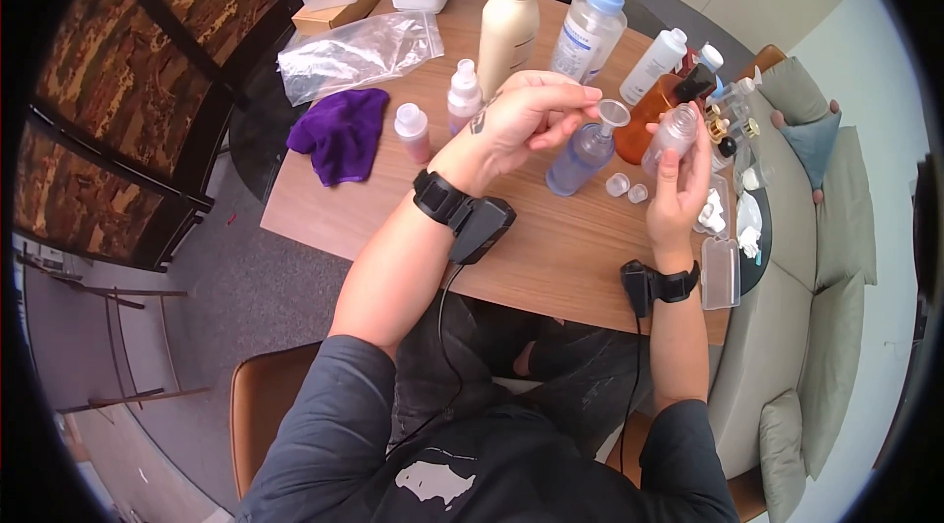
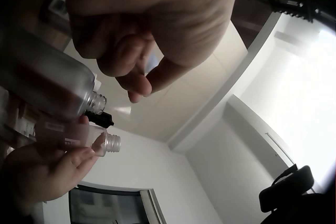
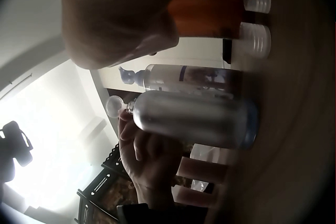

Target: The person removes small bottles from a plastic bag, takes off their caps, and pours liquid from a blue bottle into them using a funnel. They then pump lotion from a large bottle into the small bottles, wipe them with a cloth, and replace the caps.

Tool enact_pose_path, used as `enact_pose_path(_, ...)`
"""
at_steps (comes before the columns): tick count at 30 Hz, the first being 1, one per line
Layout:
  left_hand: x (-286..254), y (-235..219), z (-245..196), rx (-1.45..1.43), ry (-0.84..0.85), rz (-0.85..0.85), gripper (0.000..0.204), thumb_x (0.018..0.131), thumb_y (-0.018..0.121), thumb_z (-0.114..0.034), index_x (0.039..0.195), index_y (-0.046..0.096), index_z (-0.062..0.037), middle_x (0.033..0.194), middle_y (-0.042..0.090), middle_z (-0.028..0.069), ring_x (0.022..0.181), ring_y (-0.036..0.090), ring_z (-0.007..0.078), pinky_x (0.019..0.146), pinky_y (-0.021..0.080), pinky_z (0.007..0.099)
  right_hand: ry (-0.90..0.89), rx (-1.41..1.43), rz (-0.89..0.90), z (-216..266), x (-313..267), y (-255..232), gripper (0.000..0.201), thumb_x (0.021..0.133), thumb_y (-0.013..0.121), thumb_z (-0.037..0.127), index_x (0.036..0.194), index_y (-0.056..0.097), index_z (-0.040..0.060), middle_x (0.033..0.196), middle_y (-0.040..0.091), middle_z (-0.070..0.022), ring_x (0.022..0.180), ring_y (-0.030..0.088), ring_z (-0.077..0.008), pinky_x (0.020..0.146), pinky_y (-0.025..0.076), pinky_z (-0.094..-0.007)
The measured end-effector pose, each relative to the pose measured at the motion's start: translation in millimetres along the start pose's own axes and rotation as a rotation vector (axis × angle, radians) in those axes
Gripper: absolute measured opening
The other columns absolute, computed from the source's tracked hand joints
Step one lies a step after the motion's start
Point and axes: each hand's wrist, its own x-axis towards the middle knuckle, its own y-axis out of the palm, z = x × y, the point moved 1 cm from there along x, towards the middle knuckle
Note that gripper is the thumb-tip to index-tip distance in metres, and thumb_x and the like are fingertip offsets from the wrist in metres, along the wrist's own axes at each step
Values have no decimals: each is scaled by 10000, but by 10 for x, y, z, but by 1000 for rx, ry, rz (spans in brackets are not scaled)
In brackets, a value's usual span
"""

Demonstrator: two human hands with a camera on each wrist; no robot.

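Note:
My left hand (image 1: 536, 115) pinches a small clear funnel (image 1: 612, 113) between thumb and fingertips. It is right at the mouth of a translucent bluish bottle (image 1: 580, 161) that stands upright on the table; the right wrist view shows the funnel (image 3: 114, 106) close by that bottle's neck. My right hand (image 1: 680, 194) grips a small clear bottle (image 1: 674, 138) with an uncapped threaded mouth, held up to the right of the bluish bottle. In the left wrist view this small bottle (image 2: 68, 134) tilts little from the bluish bottle's line.
Two small clear caps (image 1: 618, 185) lie near the bluish bottle. Behind stand a cream pump bottle (image 1: 508, 27), a blue-topped pump bottle (image 1: 588, 36), a white bottle (image 1: 654, 66) and an amber bottle (image 1: 644, 125). Two pink-filled bottles (image 1: 413, 133) and a purple cloth (image 1: 339, 135) are left.

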Motion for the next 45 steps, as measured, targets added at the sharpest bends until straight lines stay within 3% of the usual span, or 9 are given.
enact_pose_path(7,23,-17,33,-35,-7,27,235,995,712,-199,935,742,26,650,600,9,426,382,34,397,239,191,-10,-297,188,338,204,-123,497,1035,665,230,1482,563,38,1397,643,-163,1298,617,-273,1099,467,-375)
enact_pose_path(19,37,-47,52,-8,10,31,231,989,709,-212,928,743,8,639,586,9,411,364,43,392,235,204,-153,-554,470,706,508,-267,489,980,678,172,1453,597,79,1243,670,-156,1072,656,-319,948,521,-386)
enact_pose_path(31,33,-45,50,-16,6,47,215,995,700,-199,917,743,-2,624,591,15,400,378,46,394,248,209,-228,-677,572,762,621,-225,521,931,650,71,1449,607,108,1232,659,-138,1127,621,-340,1017,464,-437)
enact_pose_path(45,39,-41,63,-15,7,54,212,999,695,-199,912,739,-11,627,592,12,402,387,48,403,252,209,-328,-777,610,773,670,-230,553,926,638,47,1467,596,152,1257,629,-114,1125,603,-336,1018,447,-439)
